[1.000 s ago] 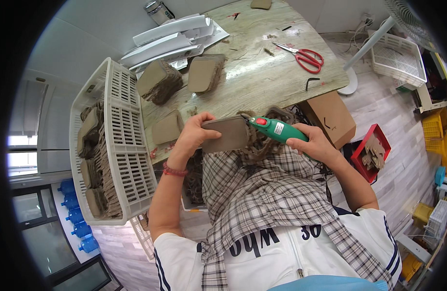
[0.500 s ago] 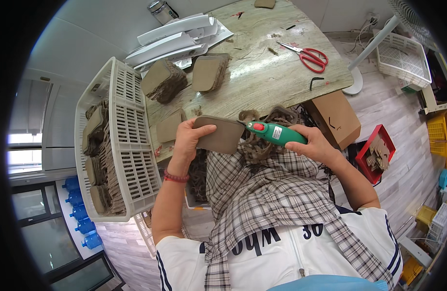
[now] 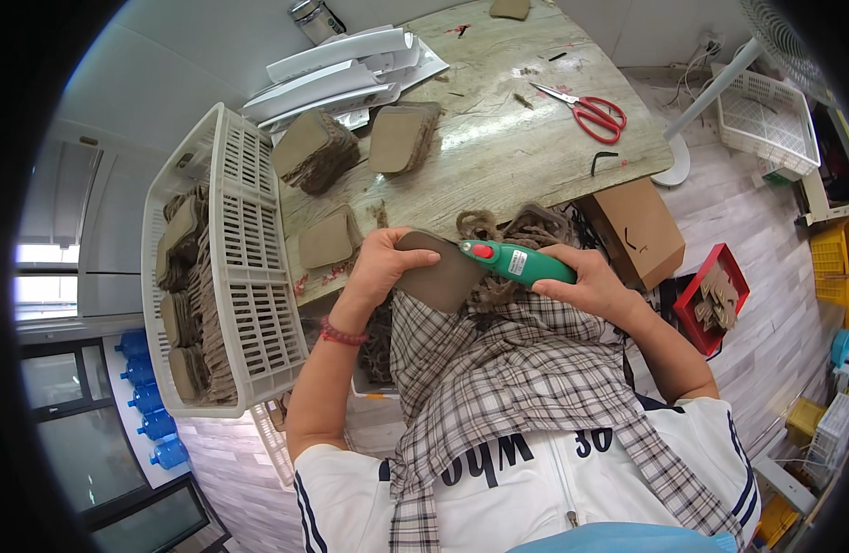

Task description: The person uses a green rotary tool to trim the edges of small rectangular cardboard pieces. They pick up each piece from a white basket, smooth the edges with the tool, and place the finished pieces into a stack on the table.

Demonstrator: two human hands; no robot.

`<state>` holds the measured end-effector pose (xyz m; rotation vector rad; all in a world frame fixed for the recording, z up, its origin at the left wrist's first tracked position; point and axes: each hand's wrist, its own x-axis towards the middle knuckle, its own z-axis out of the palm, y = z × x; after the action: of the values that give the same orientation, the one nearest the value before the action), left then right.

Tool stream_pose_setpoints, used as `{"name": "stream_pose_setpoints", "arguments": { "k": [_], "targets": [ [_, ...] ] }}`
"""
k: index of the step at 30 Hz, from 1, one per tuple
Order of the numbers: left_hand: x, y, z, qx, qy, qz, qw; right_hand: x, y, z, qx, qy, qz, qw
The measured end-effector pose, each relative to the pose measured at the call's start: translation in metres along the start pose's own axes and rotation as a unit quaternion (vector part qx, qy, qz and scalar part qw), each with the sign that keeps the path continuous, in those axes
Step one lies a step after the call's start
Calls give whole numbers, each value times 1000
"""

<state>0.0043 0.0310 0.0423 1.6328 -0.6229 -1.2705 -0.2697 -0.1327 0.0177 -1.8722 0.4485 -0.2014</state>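
Note:
Pinched in my left hand (image 3: 384, 265) is a flat brown pad (image 3: 440, 276) with rounded corners, held tilted above my lap. My right hand (image 3: 586, 281) is wrapped round a green handheld electric cutter (image 3: 532, 264) with a red button. The tool's head meets the pad's upper right edge; its blade is too small to make out. Beyond my left hand, a few similar pads (image 3: 329, 237) lie at the table's near edge. Two taller stacks of pads, one at left (image 3: 312, 147) and one beside it (image 3: 401, 138), stand farther back.
A white plastic crate (image 3: 249, 212) of stacked pads stands at left. Red-handled scissors (image 3: 598, 120) and paper sheets (image 3: 337, 78) lie on the table (image 3: 498, 138). Brown trimmings (image 3: 480, 223) hang at its near edge. A cardboard box (image 3: 635, 230) and red tray (image 3: 740, 276) sit at right.
The pad in my left hand has turned clockwise, its lower edge swinging down. The cutter has shifted slightly left and down along the pad's edge.

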Motion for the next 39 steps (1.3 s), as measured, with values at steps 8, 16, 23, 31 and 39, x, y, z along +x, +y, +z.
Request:
{"name": "stream_pose_setpoints", "arguments": {
  "k": [8, 16, 23, 31, 39],
  "targets": [
    [2, 3, 5, 59, -47, -18, 997, 11, -10, 5, 28, -14, 1, 999],
    [-10, -15, -50, 19, 23, 2, 1000, 27, -7, 18, 138, -14, 53, 989],
    [-11, -63, -193, -25, 311, 41, 949, 10, 18, 9, 148, 49, 74, 985],
    [92, -27, -68, 488, 451, 256, 702, -1, 30, 13, 133, 113, 101, 980],
    [152, -27, -44, 388, 499, 175, 755, -6, 35, 14, 105, 134, 99, 980]
  ]
}}
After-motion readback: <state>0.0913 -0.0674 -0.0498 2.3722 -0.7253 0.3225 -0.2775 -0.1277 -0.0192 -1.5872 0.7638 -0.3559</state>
